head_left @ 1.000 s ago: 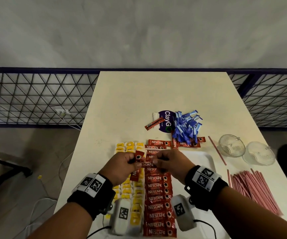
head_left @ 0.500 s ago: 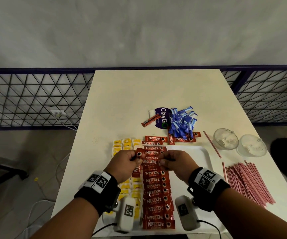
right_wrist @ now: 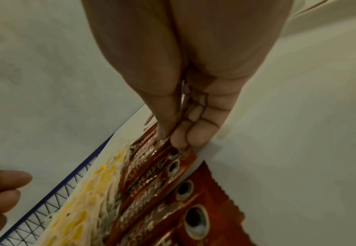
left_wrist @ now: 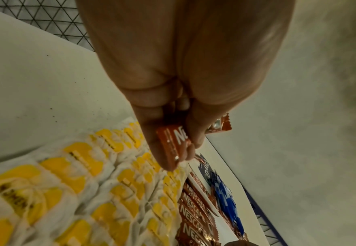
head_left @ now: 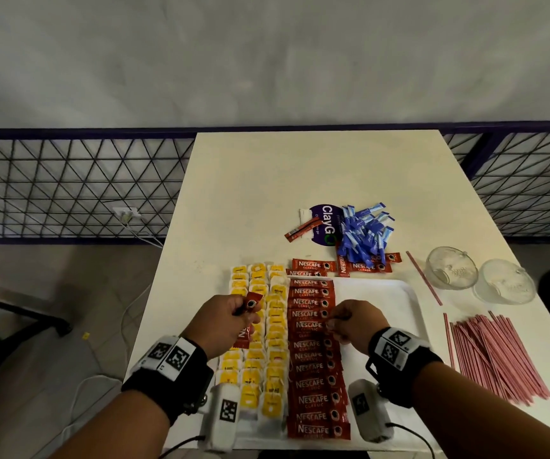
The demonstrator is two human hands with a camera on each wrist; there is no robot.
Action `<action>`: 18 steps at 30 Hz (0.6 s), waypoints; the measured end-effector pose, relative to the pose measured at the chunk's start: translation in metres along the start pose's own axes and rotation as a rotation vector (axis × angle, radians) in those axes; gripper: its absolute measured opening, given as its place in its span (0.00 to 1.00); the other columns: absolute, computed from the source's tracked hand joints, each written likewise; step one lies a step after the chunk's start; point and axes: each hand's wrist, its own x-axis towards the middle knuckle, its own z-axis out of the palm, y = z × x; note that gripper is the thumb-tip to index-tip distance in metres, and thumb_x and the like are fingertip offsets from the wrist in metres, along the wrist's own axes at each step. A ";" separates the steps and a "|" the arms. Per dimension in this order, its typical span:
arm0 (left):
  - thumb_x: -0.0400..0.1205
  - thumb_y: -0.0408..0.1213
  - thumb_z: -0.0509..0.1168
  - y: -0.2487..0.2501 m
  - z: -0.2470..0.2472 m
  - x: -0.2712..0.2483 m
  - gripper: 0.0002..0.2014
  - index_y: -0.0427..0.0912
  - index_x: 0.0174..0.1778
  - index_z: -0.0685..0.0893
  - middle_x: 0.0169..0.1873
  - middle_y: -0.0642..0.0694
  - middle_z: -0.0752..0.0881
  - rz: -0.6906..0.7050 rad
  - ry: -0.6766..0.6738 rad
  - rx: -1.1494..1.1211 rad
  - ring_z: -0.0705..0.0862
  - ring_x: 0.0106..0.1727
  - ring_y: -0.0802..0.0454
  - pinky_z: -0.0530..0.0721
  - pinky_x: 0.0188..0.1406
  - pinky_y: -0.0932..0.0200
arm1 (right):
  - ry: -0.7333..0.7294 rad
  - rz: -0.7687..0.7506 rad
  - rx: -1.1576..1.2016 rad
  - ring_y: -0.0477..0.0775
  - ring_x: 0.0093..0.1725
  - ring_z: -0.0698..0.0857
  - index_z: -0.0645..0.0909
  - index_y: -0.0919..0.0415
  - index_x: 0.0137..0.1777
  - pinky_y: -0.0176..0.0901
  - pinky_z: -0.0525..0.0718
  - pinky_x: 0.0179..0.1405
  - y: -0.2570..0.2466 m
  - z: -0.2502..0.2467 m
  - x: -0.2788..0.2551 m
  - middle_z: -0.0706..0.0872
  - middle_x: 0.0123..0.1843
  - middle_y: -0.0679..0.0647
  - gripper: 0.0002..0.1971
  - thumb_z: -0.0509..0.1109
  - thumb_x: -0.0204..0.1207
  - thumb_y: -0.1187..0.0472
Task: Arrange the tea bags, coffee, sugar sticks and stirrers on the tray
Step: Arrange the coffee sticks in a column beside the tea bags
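A white tray (head_left: 396, 293) holds rows of yellow tea bags (head_left: 275, 329) and a column of red coffee sachets (head_left: 311, 369). My left hand (head_left: 233, 318) hovers over the tea bags and grips a few red coffee sachets (left_wrist: 173, 141) in its curled fingers. At the right end of the column, my right hand (head_left: 341, 321) pinches the edge of one coffee sachet (right_wrist: 168, 159) that lies in the row. Blue sugar sticks (head_left: 364, 235) are piled beyond the tray. To the right of the tray lies a heap of pink stirrers (head_left: 495, 352).
Loose coffee sachets (head_left: 313, 266) lie just past the tray's far edge. A purple packet (head_left: 323, 225) and a thin red stick (head_left: 301, 229) sit by the sugar. Two glass bowls (head_left: 450, 268) stand at the right, a single stirrer (head_left: 424, 278) beside them.
My left hand has pulled left, away from the column, carrying its sachets over the tea bags. My right hand has stayed at the column's right end, on a sachet.
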 end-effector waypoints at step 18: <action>0.85 0.38 0.62 0.026 0.012 0.006 0.11 0.52 0.61 0.84 0.42 0.54 0.86 0.098 -0.236 0.366 0.84 0.33 0.58 0.85 0.33 0.59 | -0.002 -0.350 -0.085 0.39 0.40 0.82 0.79 0.47 0.49 0.32 0.73 0.34 -0.050 -0.015 -0.028 0.84 0.42 0.42 0.20 0.69 0.67 0.33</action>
